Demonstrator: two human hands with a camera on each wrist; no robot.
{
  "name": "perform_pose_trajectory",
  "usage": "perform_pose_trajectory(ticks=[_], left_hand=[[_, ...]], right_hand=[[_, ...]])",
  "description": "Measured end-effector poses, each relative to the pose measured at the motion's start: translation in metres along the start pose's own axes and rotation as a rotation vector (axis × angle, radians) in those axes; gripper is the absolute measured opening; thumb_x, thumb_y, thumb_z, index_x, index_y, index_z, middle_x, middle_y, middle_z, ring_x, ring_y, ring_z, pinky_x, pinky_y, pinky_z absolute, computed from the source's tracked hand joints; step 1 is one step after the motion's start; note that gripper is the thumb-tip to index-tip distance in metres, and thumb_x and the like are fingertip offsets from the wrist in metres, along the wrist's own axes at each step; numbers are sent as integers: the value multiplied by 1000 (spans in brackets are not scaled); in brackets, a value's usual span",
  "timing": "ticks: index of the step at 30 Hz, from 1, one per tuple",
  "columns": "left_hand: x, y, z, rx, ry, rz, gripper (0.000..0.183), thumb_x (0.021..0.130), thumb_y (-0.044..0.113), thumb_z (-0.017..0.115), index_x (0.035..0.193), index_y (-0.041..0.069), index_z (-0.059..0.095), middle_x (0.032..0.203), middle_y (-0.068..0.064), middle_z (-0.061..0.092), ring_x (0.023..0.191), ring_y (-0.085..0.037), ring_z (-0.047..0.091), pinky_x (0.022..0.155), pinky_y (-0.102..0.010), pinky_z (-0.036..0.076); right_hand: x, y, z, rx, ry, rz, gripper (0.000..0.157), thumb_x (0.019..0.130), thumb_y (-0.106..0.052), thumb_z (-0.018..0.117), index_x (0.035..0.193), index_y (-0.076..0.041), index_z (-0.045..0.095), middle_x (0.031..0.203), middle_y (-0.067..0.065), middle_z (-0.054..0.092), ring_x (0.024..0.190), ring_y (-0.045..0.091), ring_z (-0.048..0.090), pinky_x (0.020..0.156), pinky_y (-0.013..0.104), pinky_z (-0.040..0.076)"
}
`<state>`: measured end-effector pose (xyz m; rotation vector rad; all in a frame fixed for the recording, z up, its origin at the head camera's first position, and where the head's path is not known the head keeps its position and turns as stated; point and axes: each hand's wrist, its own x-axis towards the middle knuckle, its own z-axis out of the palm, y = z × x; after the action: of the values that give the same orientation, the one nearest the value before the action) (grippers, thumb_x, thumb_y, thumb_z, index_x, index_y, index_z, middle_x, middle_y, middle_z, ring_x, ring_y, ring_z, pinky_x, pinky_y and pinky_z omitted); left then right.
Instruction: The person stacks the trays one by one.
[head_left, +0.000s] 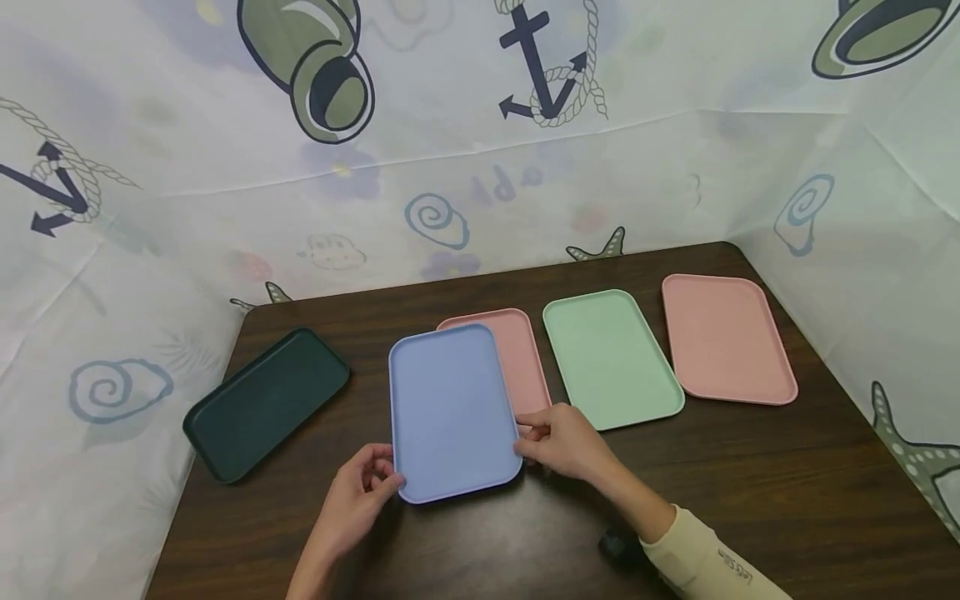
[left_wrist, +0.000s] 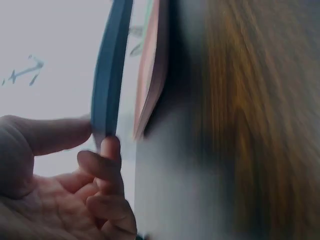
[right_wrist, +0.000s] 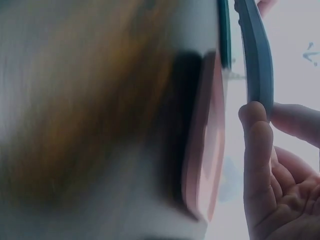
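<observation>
A blue rectangular tray [head_left: 453, 417] is held by both hands, raised off the table as the wrist views show. My left hand [head_left: 356, 492] pinches its near left edge, thumb on top and fingers beneath. On the opposite side, my right hand [head_left: 562, 442] pinches the near right edge the same way. Behind and partly under the blue tray lies a pink tray [head_left: 528, 362], its left part hidden in the head view. Both wrist views show a gap between the blue tray [left_wrist: 107, 75] and the pink tray [right_wrist: 205, 145].
A dark green tray [head_left: 266, 404] lies at an angle on the left of the brown wooden table [head_left: 750, 483]. To the right are a light green tray [head_left: 615, 362] and another pink tray [head_left: 731, 342]. A small black object [head_left: 617, 546] sits near the right sleeve. Printed cloth surrounds the table.
</observation>
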<state>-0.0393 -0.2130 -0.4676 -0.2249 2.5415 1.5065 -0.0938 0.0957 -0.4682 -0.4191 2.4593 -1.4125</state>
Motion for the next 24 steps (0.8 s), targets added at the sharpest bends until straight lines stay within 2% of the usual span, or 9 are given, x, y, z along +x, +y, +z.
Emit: perform_pose_trajectory(ticks=[5,11,18,24], left_hand=[[21,9,16,71,13,35,30,87,3,71,115,3,62,87,-6,58,62,-18,50,52,-26,40],[40,16,29,168,32,84,29,86,8,72,114,5,63,85,-2,58,60,-16,51,51,-28,41],[55,28,42,296,77,126,27,85,12,70,112,6,66,83,2,61,58,-12,51,55,-31,40],[58,32,51,381,112,109,27,84,16,71,111,10,67,81,6,61,60,-12,49,56,-31,39]], right_hand=[[8,13,-18,30,13,33,41,82,-9,75,121,4,67,65,0,66,48,18,60,45,29,46],[16,24,-32,34,22,63,41,83,-10,74,121,4,67,66,3,67,48,17,58,46,30,48],[20,31,-41,-13,49,101,40,85,-11,71,122,3,67,65,1,65,50,17,59,47,29,46],[23,34,-42,-40,64,120,39,85,-10,70,122,2,67,66,5,65,48,12,56,48,30,46]])
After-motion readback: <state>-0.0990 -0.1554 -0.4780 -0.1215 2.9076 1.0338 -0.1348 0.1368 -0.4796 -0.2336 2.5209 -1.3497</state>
